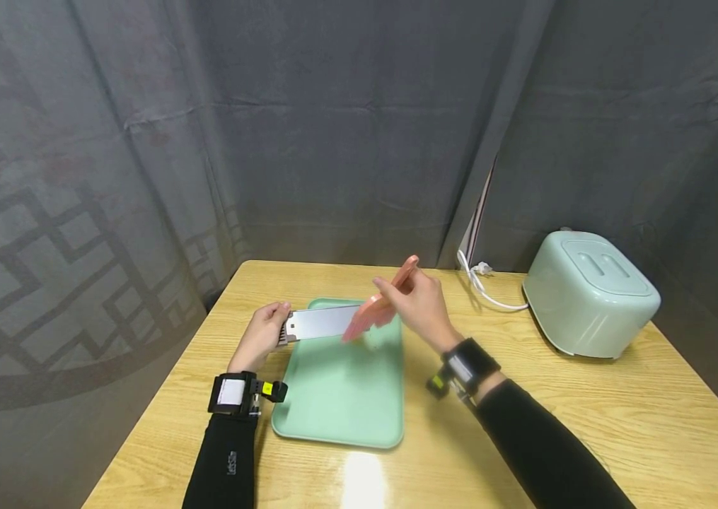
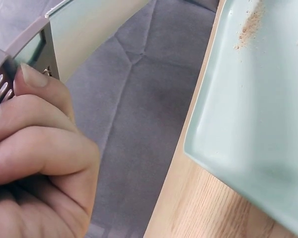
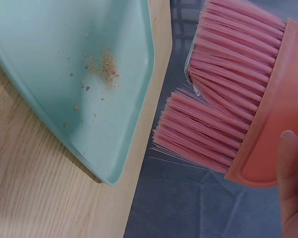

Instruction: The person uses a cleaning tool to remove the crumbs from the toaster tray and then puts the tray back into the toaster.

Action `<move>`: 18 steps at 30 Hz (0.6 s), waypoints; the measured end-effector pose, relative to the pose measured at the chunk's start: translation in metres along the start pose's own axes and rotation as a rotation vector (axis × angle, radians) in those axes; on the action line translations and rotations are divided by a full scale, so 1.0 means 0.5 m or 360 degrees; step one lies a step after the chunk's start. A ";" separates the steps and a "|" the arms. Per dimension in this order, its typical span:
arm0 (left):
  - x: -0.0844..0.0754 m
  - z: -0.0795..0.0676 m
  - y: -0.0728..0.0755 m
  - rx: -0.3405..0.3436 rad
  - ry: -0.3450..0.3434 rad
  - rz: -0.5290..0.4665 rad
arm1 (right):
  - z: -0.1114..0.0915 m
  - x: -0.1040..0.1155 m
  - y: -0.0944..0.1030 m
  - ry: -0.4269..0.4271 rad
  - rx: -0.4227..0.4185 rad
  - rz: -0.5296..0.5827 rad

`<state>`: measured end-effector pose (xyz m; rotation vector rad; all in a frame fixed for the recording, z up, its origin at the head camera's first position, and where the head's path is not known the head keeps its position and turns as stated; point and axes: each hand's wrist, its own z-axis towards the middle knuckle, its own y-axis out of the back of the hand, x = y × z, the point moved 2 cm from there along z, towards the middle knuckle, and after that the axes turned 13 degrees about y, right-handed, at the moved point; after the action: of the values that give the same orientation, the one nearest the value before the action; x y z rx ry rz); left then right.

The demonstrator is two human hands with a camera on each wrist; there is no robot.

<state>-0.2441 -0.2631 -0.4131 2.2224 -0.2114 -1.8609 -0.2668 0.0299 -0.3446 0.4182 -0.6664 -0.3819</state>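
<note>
Fingers of the left hand [image 1: 260, 334] grip a silvery rectangular metal tray [image 1: 322, 323], long axis running rightward from them to the orange plastic brush [image 3: 275, 111] the right hand [image 1: 421, 305] pinches.

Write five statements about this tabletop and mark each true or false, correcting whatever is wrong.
1. The right hand holds a pink brush. True.
2. The left hand holds nothing. False: it grips a flat metal panel.
3. Brown crumbs lie on the green tray. True.
4. A white cord lies on the table beside the toaster. True.
5. In the head view, the toaster stands left of the green tray. False: it stands to the right.
</note>
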 end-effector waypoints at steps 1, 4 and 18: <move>0.000 0.000 0.000 0.0002 -0.0004 0.0000 | -0.001 0.000 0.000 -0.0012 -0.0002 0.0006; -0.001 -0.001 0.001 -0.0005 -0.0011 0.0011 | -0.002 -0.001 -0.002 -0.0051 -0.0007 0.0046; -0.003 -0.002 -0.001 -0.0059 0.0029 0.0104 | 0.001 0.009 -0.009 -0.0093 -0.0127 0.0213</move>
<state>-0.2436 -0.2622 -0.4115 2.1806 -0.2415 -1.7957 -0.2646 0.0238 -0.3443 0.2859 -0.7293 -0.2936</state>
